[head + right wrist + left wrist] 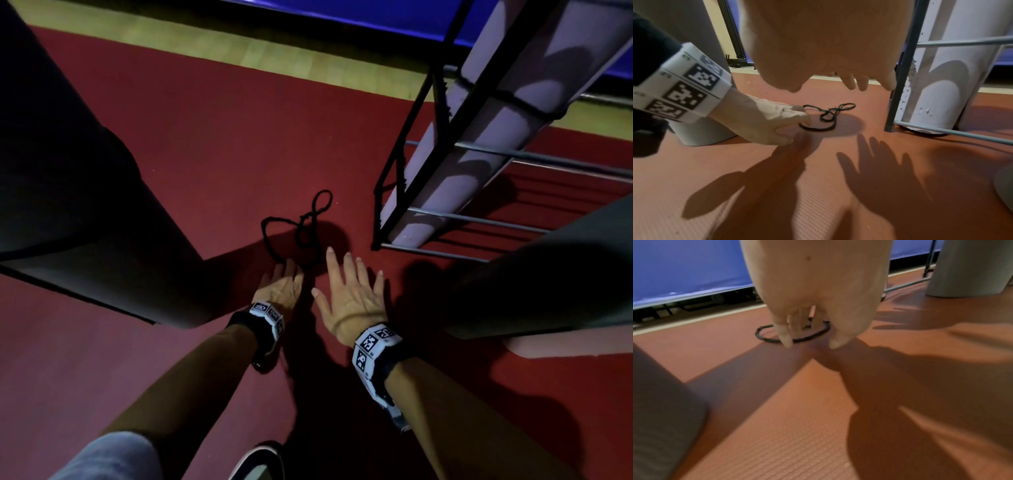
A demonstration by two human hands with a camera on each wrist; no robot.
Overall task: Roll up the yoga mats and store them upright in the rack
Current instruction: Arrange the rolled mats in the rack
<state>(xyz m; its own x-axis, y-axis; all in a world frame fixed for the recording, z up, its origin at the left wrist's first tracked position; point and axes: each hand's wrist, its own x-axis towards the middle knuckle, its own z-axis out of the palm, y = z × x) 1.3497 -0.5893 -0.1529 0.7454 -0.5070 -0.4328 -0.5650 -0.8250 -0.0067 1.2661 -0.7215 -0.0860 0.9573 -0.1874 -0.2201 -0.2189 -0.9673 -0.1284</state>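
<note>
Head view: left hand (281, 286) reaches the black cord (301, 229) on the red floor mat (205, 154), fingers loosely extended; right hand (349, 294) hovers spread wide beside the rack (394, 178).

Left hand (281, 286) fingertips are disappearing behind the black cord (301, 230), so actual contact isn't readable from the head view. Rolled lavender mat (486, 137) in the rack (407, 150) is running off the top edge, as is the dark mat (68, 154) at left. Left wrist view is blurring with motion.
</note>
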